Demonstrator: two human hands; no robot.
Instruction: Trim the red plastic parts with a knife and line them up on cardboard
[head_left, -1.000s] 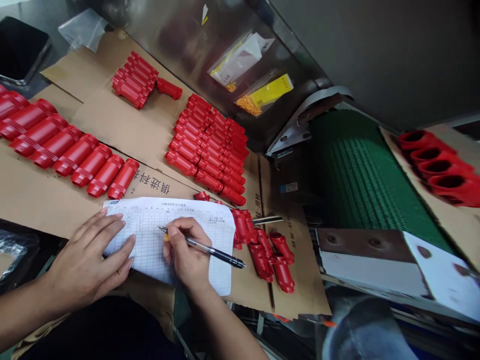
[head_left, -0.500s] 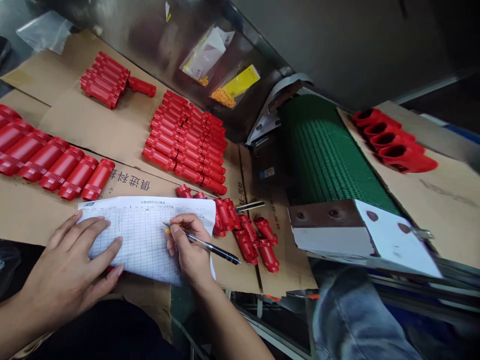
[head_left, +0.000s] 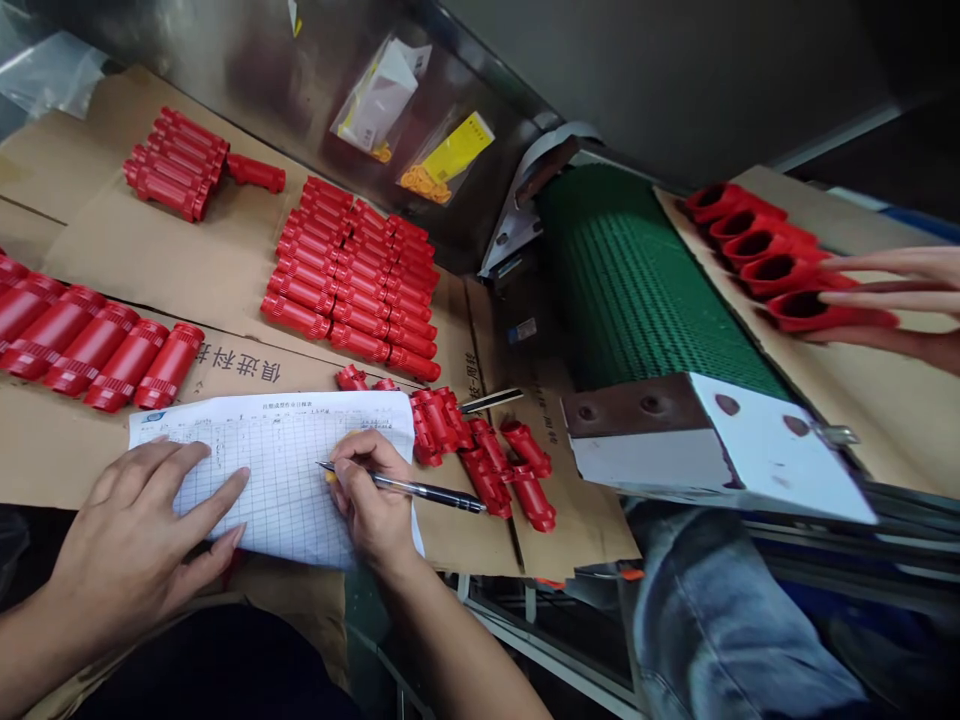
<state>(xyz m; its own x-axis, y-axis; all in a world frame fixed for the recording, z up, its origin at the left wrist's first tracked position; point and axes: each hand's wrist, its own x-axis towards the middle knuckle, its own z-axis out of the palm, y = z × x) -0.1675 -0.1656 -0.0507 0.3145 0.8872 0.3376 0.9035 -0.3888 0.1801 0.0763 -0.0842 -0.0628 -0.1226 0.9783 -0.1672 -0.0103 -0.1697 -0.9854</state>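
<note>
A printed form (head_left: 277,480) with a grid and some handwriting lies at the near edge of the cardboard. My left hand (head_left: 146,520) rests on its left side, fingers spread flat. In my right hand (head_left: 375,500) a black pen (head_left: 431,491) is gripped, its tip pointing left just over the grid; whether it touches the paper I cannot tell. Small red plastic fittings (head_left: 487,470) lie in a loose group right of the form, with a thin dark-and-pale stick (head_left: 491,400) among them. Beyond the form stand rows of red tubes (head_left: 345,280).
Larger red tubes (head_left: 112,350) line the left, and another red stack (head_left: 176,165) sits farther back. A green conveyor belt (head_left: 622,270) is at right. Past it, another person's hand (head_left: 907,300) reaches red angled pipes (head_left: 757,245). Bags of orange rings (head_left: 427,183) hang on the metal panel.
Another person's hand has come in from the right and is at the red pipes, where one more pipe shows. The view has shifted slightly; my hands keep nearly the same pose on the form.
</note>
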